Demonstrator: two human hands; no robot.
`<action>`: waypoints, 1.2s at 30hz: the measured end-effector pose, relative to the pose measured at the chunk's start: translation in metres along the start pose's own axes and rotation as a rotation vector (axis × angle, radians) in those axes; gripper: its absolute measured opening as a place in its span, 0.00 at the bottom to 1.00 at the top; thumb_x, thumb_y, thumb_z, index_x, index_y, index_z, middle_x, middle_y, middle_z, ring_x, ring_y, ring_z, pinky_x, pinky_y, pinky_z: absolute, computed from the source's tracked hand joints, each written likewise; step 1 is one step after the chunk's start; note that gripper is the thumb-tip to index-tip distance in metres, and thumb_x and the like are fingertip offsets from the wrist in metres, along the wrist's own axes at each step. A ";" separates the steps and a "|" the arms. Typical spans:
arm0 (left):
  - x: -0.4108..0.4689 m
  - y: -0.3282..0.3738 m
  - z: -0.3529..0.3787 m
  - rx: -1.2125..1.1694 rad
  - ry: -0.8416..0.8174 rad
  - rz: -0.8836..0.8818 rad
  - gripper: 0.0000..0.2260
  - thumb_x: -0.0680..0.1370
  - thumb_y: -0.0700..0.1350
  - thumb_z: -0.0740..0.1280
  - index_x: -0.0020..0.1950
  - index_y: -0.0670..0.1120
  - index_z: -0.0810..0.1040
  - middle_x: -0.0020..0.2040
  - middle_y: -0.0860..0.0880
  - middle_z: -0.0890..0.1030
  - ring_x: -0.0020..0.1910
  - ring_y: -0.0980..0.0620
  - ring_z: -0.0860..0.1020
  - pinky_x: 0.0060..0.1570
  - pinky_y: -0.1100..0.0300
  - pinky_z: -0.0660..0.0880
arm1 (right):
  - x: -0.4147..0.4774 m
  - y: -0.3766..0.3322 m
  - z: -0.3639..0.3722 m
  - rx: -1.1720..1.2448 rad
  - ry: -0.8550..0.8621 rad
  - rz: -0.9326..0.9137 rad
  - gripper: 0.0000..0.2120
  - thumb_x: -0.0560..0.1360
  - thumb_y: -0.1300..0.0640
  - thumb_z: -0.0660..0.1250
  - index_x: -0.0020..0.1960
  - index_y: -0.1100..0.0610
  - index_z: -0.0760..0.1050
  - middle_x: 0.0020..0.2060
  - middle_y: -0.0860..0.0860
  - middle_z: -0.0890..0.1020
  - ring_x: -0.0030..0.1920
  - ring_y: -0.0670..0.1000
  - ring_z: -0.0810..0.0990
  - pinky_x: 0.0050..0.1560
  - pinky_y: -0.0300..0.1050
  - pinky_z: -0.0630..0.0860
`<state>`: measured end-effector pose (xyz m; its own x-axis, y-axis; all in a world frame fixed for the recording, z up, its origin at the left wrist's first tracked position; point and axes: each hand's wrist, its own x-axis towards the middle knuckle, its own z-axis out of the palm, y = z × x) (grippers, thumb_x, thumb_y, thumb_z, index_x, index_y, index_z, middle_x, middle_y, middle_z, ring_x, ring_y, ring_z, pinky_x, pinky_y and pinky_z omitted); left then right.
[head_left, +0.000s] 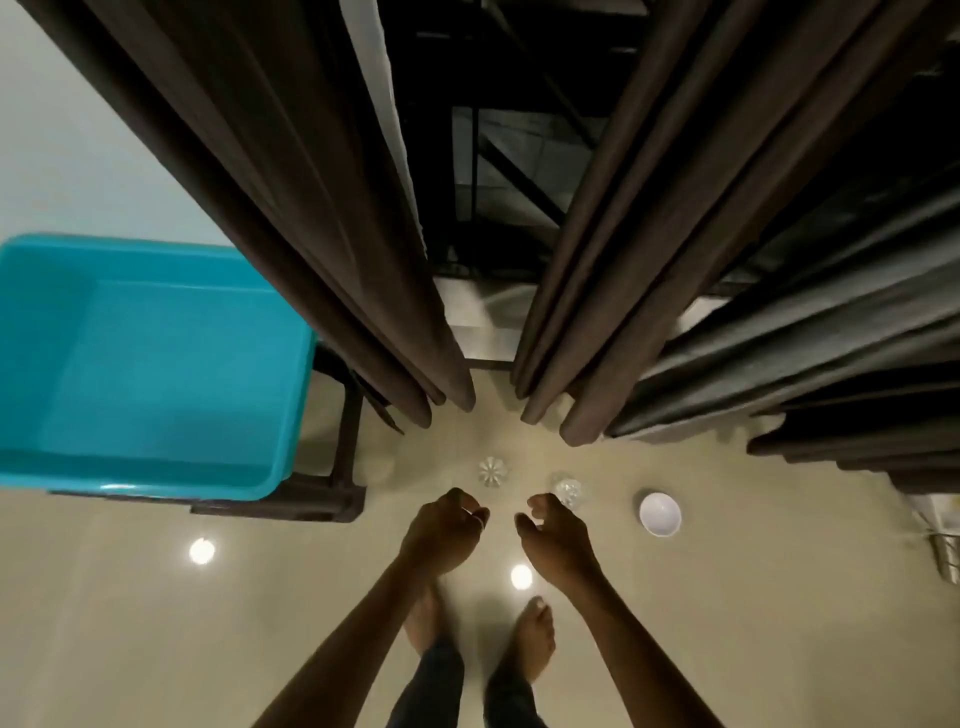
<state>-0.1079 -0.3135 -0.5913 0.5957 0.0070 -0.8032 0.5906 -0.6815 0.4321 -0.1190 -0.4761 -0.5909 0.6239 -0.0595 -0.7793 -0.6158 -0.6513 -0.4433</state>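
Looking straight down, I see my left hand (447, 530) and my right hand (553, 535) held out side by side above a beige tiled floor, fingers loosely curled, holding nothing. Two clear glass pieces stand on the floor just beyond them: one glass (492, 471) past my left hand, another glass (569, 489) right by my right hand's fingertips. A small white bowl (660, 513) sits on the floor to the right. My bare feet show below the hands.
Dark brown curtains (363, 260) hang ahead, parted over a dark window with a grille. A teal plastic tub (156, 364) rests on a dark stool at left. A metal object (945, 556) is at the right edge. Ceiling lights reflect in the floor.
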 end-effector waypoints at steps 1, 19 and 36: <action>0.022 -0.009 0.011 -0.015 0.001 -0.018 0.13 0.81 0.54 0.64 0.61 0.49 0.77 0.54 0.46 0.84 0.53 0.48 0.83 0.58 0.50 0.79 | 0.024 0.010 0.008 -0.012 -0.007 -0.008 0.19 0.82 0.53 0.63 0.72 0.57 0.71 0.69 0.55 0.77 0.68 0.54 0.77 0.61 0.39 0.69; 0.352 -0.130 0.163 -0.071 0.014 -0.105 0.25 0.85 0.49 0.58 0.81 0.45 0.58 0.79 0.44 0.64 0.77 0.44 0.65 0.74 0.53 0.63 | 0.338 0.147 0.147 -0.077 -0.043 0.025 0.21 0.84 0.58 0.58 0.76 0.61 0.64 0.70 0.60 0.75 0.70 0.61 0.74 0.65 0.48 0.71; 0.346 -0.132 0.170 -0.333 0.165 -0.162 0.17 0.79 0.47 0.66 0.68 0.49 0.77 0.60 0.49 0.82 0.54 0.48 0.81 0.48 0.58 0.80 | 0.328 0.145 0.166 0.295 0.100 0.102 0.16 0.77 0.55 0.63 0.63 0.53 0.79 0.55 0.51 0.85 0.56 0.54 0.84 0.59 0.57 0.81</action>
<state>-0.0727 -0.3457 -0.9959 0.5434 0.2308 -0.8071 0.8122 -0.3875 0.4361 -0.0836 -0.4645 -0.9846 0.5871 -0.1962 -0.7854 -0.7811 -0.3923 -0.4858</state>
